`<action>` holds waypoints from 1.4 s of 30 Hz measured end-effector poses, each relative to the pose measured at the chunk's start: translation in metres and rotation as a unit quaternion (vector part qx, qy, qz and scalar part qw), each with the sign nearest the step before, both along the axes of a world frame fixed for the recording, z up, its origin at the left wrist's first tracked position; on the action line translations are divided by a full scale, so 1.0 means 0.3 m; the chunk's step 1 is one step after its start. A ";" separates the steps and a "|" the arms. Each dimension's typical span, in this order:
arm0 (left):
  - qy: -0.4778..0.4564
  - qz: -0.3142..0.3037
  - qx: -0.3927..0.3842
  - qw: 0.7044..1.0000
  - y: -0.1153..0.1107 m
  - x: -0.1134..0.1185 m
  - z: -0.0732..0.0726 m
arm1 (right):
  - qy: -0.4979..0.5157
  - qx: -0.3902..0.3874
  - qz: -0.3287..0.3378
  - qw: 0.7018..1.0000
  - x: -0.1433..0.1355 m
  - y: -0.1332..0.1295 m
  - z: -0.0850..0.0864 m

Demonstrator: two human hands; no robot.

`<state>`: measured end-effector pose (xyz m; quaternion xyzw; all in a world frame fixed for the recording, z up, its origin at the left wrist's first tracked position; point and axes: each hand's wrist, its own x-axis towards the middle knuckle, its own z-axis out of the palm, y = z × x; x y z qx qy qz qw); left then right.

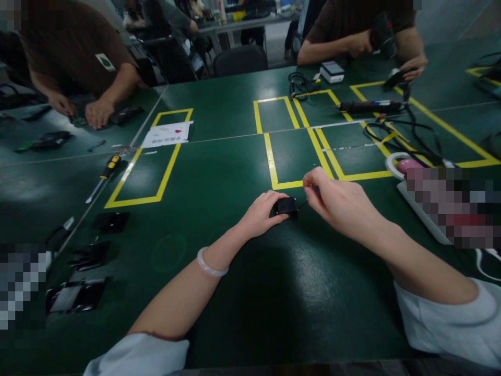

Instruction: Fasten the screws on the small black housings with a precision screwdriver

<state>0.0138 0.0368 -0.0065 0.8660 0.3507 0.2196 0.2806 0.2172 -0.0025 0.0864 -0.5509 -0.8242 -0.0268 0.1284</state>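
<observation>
Here, holding a small black box (287,207) at the green table (235,313)

Gripping the box between the thumb and fingers of the left hand (266,211). Wearing a pale bracelet (210,266) on that arm. Pinching a thin dark stick (302,204) in the right hand (338,201), just beside the right end of the box. Cannot tell what kind of stick, or if touching the box. Working close to a corner of yellow tape (287,185). To the left, can see a yellow and black screwdriver (110,167), a white sheet (167,134) and some flat black pieces (110,222). Across the table, can see a co-worker's hand (360,45) on a dark tool (383,35), near a little white box (332,72).
</observation>
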 end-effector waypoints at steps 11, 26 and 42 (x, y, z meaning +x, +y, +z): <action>0.001 0.003 0.005 1.000 0.001 -0.001 -0.005 | 0.003 -0.028 0.018 0.999 0.001 -0.003 0.013; 0.000 0.001 0.001 1.000 0.000 0.000 0.000 | 0.010 -0.024 0.014 1.000 0.004 -0.005 0.018; 0.002 0.005 -0.002 1.000 -0.001 0.001 0.002 | 0.014 -0.040 0.009 0.999 0.001 -0.007 0.028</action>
